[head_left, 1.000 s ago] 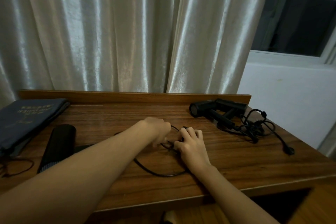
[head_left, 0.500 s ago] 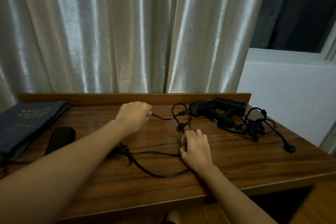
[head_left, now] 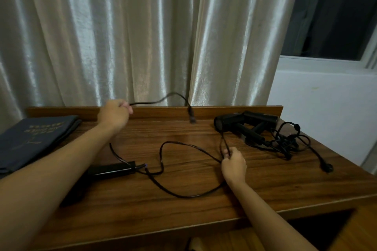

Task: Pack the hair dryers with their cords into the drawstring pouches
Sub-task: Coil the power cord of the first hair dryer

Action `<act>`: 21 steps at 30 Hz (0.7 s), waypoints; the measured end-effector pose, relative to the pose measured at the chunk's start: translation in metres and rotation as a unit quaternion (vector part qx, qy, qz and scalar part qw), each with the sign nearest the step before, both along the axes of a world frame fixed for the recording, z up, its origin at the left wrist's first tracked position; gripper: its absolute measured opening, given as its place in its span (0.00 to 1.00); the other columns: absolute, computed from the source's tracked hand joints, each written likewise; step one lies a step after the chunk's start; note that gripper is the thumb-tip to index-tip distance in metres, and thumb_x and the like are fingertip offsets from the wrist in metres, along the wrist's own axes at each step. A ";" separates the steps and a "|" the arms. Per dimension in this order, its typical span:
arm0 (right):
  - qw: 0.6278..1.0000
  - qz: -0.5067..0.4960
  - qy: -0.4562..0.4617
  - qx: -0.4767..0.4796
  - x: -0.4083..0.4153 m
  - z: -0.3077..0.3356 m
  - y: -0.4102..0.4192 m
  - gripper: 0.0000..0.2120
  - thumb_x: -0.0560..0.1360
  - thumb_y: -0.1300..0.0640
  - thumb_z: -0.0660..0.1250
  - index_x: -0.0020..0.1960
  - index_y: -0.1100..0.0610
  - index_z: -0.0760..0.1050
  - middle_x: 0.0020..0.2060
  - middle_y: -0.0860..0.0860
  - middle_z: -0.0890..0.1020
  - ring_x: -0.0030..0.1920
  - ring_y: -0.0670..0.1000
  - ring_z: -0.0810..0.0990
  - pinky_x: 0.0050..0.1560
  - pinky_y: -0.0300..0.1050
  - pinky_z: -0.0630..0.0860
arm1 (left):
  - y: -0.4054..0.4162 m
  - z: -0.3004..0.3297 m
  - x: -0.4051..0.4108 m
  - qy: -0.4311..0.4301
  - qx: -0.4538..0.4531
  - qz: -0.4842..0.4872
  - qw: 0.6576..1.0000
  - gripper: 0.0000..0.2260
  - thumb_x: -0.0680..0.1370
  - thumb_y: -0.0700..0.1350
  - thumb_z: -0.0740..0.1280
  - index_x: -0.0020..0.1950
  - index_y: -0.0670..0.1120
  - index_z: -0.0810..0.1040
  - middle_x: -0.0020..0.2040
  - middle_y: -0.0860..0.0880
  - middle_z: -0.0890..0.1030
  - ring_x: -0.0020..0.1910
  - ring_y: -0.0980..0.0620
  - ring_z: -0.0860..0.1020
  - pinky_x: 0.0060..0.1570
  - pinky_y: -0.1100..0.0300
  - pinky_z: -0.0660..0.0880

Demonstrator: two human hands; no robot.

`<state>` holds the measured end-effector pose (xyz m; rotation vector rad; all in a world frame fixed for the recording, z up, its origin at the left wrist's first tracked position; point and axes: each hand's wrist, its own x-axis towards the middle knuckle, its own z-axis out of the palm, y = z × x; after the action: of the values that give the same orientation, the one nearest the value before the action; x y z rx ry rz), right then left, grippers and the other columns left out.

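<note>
Left hand (head_left: 114, 115) is raised above the back edge of the bench (head_left: 265, 187), fingers curled tight around the cord (head_left: 177, 193). From this grip the cord runs rightward through the air in a shallow wave, and its plug end (head_left: 191, 117) is seen hanging blurred in front of the raised back rail.

Right hand (head_left: 233, 162) is set low on the bench, fingers closed, a narrow doubled loop of the same cord pinched between thumb and fingertips. The loop stands up from the pinch toward the far side.

The rest of the cord is spread over the wood in two slack curves between the hands and is traced back to the near hair dryer (head_left: 111, 169), which lies flat, partly hidden under the left forearm.

Two further hair dryers (head_left: 240, 123) are lain together at the back right, with their cords bundled in a tangle (head_left: 285, 142) just beside them and one plug (head_left: 326, 167) trailed out toward the right edge.

Dark drawstring pouches (head_left: 34, 140) are stacked flat at the far left, with pale lettering too small to be read.
</note>
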<state>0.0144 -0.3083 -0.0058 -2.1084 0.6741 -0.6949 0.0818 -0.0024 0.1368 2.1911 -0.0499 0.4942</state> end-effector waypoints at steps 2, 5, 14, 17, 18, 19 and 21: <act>0.999 -0.033 -0.016 0.033 -0.001 0.003 0.001 0.11 0.82 0.60 0.59 0.60 0.58 0.76 0.54 0.54 0.80 0.54 0.53 0.79 0.52 0.45 0.74 | 0.007 0.001 0.002 -0.026 -0.074 0.009 0.997 0.18 0.82 0.41 0.56 0.35 0.48 0.76 0.40 0.45 0.77 0.43 0.46 0.75 0.46 0.55 0.71; 0.999 -0.034 -0.016 0.021 -0.002 0.004 0.004 0.16 0.81 0.62 0.61 0.67 0.57 0.73 0.57 0.55 0.80 0.51 0.52 0.82 0.52 0.49 0.80 | 0.014 0.009 0.001 -0.061 -0.133 -0.041 0.988 0.17 0.83 0.41 0.55 0.36 0.47 0.75 0.33 0.48 0.74 0.33 0.52 0.70 0.41 0.57 0.67; 0.992 -0.004 0.003 -0.127 -0.009 0.003 0.010 0.12 0.83 0.55 0.58 0.60 0.56 0.78 0.56 0.53 0.78 0.52 0.48 0.76 0.50 0.41 0.72 | -0.013 0.045 -0.021 -0.036 -0.299 -0.130 0.945 0.14 0.84 0.42 0.55 0.43 0.44 0.76 0.32 0.52 0.72 0.24 0.58 0.67 0.23 0.68 0.65; 0.968 0.013 -0.069 -0.243 -0.025 0.018 0.026 0.12 0.83 0.53 0.58 0.55 0.54 0.80 0.51 0.50 0.77 0.52 0.49 0.74 0.51 0.43 0.69 | -0.034 0.061 -0.031 -0.021 -0.355 -0.175 0.918 0.13 0.85 0.44 0.55 0.48 0.43 0.77 0.33 0.51 0.71 0.25 0.58 0.67 0.25 0.66 0.65; 0.967 0.071 -0.106 -0.221 -0.032 0.027 0.036 0.13 0.83 0.51 0.56 0.54 0.51 0.79 0.49 0.47 0.77 0.52 0.48 0.73 0.52 0.43 0.67 | -0.042 0.066 -0.034 -0.016 -0.372 -0.187 0.909 0.13 0.85 0.44 0.55 0.49 0.42 0.78 0.33 0.51 0.71 0.26 0.58 0.67 0.25 0.66 0.65; 0.963 0.152 -0.137 -0.177 -0.042 0.038 0.049 0.16 0.83 0.46 0.53 0.54 0.49 0.78 0.49 0.45 0.77 0.52 0.46 0.73 0.52 0.43 0.67 | -0.051 0.070 -0.037 -0.011 -0.389 -0.197 0.900 0.13 0.85 0.44 0.55 0.50 0.42 0.78 0.33 0.51 0.72 0.26 0.58 0.67 0.26 0.66 0.66; 0.931 0.298 -0.157 -0.141 -0.061 0.062 0.079 0.22 0.81 0.36 0.47 0.60 0.43 0.75 0.51 0.40 0.78 0.55 0.43 0.74 0.55 0.42 0.69 | -0.069 0.078 -0.044 -0.002 -0.423 -0.214 0.880 0.14 0.85 0.45 0.55 0.51 0.42 0.78 0.34 0.51 0.72 0.26 0.58 0.68 0.28 0.66 0.68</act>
<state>-0.0466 -0.2293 0.0559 -2.2187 -0.2594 -0.7798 0.0374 -0.0714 0.2143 1.2595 -0.2647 0.1984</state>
